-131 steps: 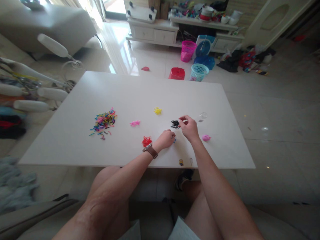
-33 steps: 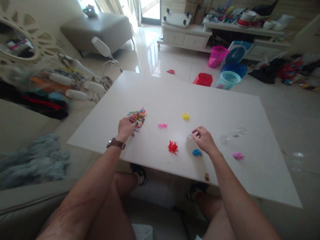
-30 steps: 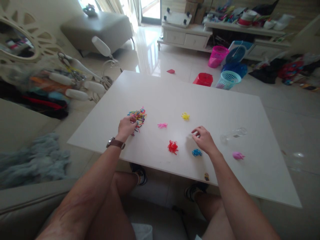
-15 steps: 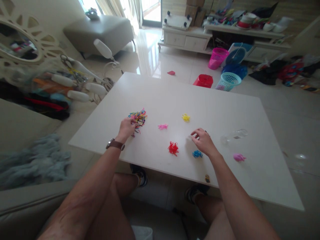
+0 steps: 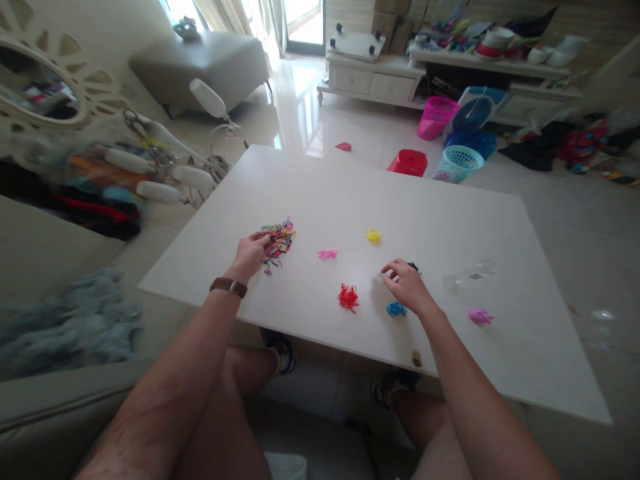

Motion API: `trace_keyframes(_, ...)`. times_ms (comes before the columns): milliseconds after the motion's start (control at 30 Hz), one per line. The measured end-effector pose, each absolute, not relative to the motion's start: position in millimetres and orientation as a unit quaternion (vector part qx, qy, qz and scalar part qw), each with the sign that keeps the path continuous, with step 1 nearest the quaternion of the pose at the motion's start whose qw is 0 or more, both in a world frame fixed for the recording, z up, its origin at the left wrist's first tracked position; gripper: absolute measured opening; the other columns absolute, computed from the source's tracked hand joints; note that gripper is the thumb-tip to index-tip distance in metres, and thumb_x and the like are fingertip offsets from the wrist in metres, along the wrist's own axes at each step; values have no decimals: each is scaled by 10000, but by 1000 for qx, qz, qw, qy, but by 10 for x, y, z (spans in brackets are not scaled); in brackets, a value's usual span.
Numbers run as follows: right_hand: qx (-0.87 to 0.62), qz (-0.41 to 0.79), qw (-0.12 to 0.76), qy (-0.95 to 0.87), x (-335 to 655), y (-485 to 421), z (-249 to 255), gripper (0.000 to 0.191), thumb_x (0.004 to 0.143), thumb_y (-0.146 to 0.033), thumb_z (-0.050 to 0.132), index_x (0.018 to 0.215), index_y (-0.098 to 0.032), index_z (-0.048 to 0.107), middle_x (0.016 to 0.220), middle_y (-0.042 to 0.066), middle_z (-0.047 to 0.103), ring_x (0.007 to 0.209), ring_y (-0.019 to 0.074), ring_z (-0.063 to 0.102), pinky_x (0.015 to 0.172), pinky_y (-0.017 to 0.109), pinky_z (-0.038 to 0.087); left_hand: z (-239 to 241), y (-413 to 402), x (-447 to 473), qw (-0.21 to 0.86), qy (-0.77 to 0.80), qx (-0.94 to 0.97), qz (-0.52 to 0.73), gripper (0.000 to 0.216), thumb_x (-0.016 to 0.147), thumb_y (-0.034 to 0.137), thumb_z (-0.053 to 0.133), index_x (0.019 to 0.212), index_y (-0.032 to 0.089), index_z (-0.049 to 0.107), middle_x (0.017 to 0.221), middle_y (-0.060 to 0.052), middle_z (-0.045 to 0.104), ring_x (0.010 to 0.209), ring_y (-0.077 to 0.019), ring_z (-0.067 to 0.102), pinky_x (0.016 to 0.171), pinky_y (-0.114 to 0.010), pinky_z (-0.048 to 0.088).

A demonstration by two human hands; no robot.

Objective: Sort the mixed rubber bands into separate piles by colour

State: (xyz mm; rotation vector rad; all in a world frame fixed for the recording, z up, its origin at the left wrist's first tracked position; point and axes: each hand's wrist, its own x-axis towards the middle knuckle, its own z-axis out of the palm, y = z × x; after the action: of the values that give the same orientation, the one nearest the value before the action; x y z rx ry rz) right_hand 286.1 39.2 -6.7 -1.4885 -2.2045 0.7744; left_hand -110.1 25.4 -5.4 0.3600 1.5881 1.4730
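Note:
My left hand (image 5: 251, 255), with a brown-strapped watch on the wrist, reaches into a mixed pile of small coloured rubber bands (image 5: 284, 241). Its fingertips are pinched together over the pile; a dark bit shows by them, too small to make out. Just above the table, my right hand (image 5: 406, 283) has its fingers curled in, with a faint pale spot at the tips. Under its near side lie blue bands (image 5: 396, 309), and a black cluster (image 5: 414, 267) is partly hidden behind it. Red bands (image 5: 348, 297), pink bands (image 5: 327, 254) and yellow bands (image 5: 373, 236) form separate heaps.
On the right of the white table (image 5: 310, 193) lie a clear plastic bottle (image 5: 470, 274) and a pink-purple item (image 5: 481, 316). A small dark-yellow object (image 5: 416, 359) is by the near edge. Beyond the table stand a red stool (image 5: 410, 162) and a light-blue basket (image 5: 459, 163).
My left hand has shifted slightly back and left, its fingers now higher on the mixed pile, showing more of the bands. My right hand stays nearly still.

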Motion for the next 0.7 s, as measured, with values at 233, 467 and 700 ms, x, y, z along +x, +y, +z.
trace_keyframes(233,-527,284,180,-780,2798,382,-11,106,836,-169,561,864,-187,661,968,49,614,729,131,634,688,266,496,12,287,-865,552,562,115,605,190,845,-34,504,811,89,645,800,-106,698,774,-153,711,858,-316,608)
trace_keyframes(467,-514,291,188,-785,2660,363,25,91,837,-167,561,848,-189,648,934,41,617,742,138,628,694,267,497,102,255,-436,641,521,129,549,201,805,-20,493,806,89,662,827,-124,698,820,-163,705,975,-360,567)
trace_keyframes(700,-479,306,252,-783,2469,294,93,106,894,-244,570,855,-193,654,892,41,651,716,142,628,682,277,511,161,215,79,698,475,179,505,123,825,4,589,813,88,679,879,-125,710,838,-159,706,1008,-368,538)
